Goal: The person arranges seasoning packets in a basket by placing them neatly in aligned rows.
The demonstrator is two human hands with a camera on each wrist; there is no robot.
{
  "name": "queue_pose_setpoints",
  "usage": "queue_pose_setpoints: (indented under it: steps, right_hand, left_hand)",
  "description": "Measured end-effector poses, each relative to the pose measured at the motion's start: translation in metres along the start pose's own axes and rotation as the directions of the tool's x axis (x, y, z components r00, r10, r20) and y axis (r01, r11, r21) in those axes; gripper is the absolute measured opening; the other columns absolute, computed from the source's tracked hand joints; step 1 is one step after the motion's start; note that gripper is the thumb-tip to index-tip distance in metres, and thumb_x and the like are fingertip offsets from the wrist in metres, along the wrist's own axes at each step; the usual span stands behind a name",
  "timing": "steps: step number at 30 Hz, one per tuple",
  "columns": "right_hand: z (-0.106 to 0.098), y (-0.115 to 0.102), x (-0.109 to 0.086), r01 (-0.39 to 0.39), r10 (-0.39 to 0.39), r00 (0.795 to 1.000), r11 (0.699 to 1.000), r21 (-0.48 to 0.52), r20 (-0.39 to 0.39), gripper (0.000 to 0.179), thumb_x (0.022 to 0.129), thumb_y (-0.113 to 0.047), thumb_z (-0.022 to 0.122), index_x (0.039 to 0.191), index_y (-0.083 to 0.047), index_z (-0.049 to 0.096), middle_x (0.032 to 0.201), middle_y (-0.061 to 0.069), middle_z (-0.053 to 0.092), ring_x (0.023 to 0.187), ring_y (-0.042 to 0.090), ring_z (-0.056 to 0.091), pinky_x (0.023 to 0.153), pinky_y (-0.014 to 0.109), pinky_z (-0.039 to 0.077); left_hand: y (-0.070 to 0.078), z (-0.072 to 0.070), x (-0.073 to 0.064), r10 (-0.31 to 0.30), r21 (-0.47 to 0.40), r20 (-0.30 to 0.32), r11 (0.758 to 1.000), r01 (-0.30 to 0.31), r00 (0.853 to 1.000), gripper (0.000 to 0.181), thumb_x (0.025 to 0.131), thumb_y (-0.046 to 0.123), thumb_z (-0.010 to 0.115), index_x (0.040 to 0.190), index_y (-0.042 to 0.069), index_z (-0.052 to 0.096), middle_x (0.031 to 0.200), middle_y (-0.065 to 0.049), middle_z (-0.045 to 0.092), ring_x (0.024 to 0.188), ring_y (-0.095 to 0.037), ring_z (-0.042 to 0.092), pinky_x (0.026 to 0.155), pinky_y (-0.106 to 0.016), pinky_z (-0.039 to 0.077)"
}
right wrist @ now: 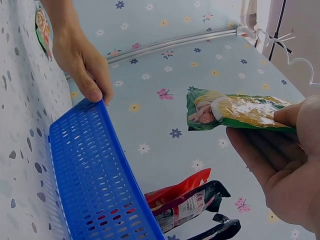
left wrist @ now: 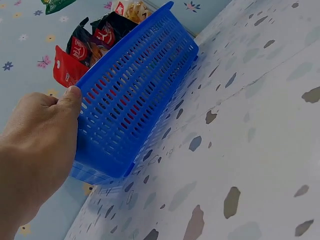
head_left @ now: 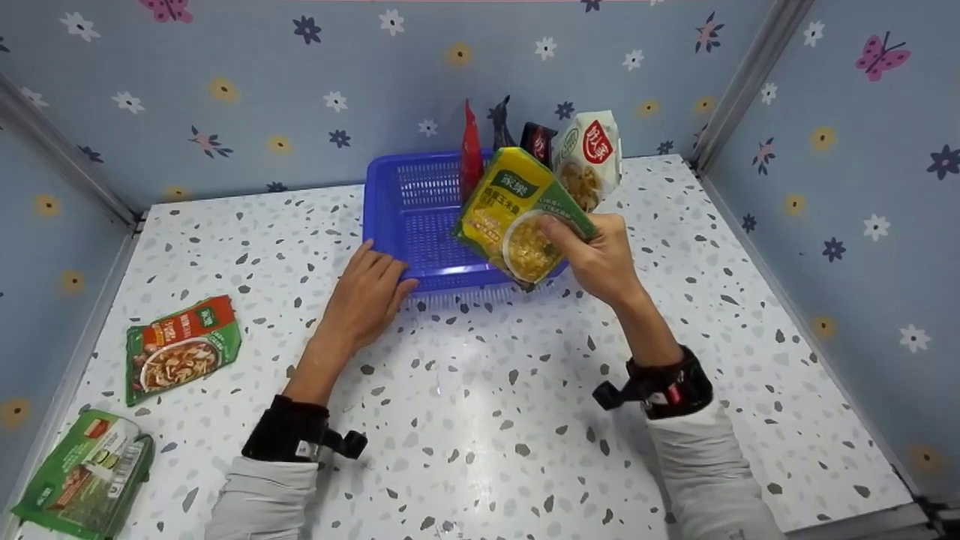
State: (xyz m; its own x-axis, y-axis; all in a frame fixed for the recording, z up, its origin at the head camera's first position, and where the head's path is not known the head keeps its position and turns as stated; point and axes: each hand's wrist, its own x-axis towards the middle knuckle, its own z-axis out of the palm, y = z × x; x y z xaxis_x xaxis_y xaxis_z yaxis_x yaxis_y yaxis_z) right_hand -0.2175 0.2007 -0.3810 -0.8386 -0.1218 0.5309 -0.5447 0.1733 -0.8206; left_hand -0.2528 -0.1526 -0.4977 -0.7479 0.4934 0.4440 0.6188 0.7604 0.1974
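Two hands are at work over a blue basket (head_left: pixel 420 217) that sits toward the back of the speckled table (head_left: pixel 480 390). The right hand (head_left: pixel 600 259) pinches a yellow-and-green soup packet (head_left: pixel 517 217) by its lower edge, thumb on the printed face and fingers behind, holding it tilted above the basket's right half, clear of the rim. The left hand (head_left: pixel 367 296) lies with fingers straight against the basket's near left corner; the left wrist view shows the thumb (left wrist: pixel 70 97) pressed to the perforated wall, steadying rather than grasping.

Several packets already stand upright against the far right side of the basket: a red packet (head_left: pixel 470 154), dark ones beside it, and a white packet (head_left: pixel 592 154). Two green packets lie well apart on the table's left, one (head_left: pixel 182 349) flat and one (head_left: pixel 82 472) at the near edge.

In the inspector's judgement, the held packet is best turned upright and lowered edge-first just in front of the standing row, so it does not knock them over. The left hand should keep firm contact with the corner so the basket cannot slide.
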Motion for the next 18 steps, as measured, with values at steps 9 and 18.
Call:
queue_pose_setpoints:
  steps: [9, 18]
  right_hand:
    - [0.012, -0.003, 0.001, -0.035, 0.033, 0.995, 0.999, -0.02, -0.097, 0.022, 0.108, -0.006, 0.07, 0.108, 0.011, 0.084, 0.1, 0.03, 0.084, 0.067, 0.005, 0.071, 0.055, 0.018, 0.051]
    - [0.039, 0.002, 0.012, -0.079, 0.057, 0.969, 0.993, -0.085, -0.242, 0.03, 0.11, -0.013, 0.07, 0.087, 0.005, 0.08, 0.063, -0.004, 0.06, 0.052, 0.002, 0.046, 0.048, 0.02, 0.034]
  left_hand:
    - [0.001, 0.004, -0.002, -0.023, -0.017, -0.003, 1.0, 0.022, 1.0, 0.036, 0.12, 0.031, 0.052, 0.127, -0.001, 0.068, 0.116, -0.021, 0.076, 0.124, -0.042, 0.07, 0.143, -0.058, 0.029]
    - [0.004, 0.006, 0.0, -0.028, -0.029, -0.023, 0.999, 0.028, 0.999, 0.034, 0.119, 0.031, 0.055, 0.123, -0.001, 0.068, 0.112, -0.021, 0.075, 0.122, -0.042, 0.07, 0.142, -0.059, 0.03]
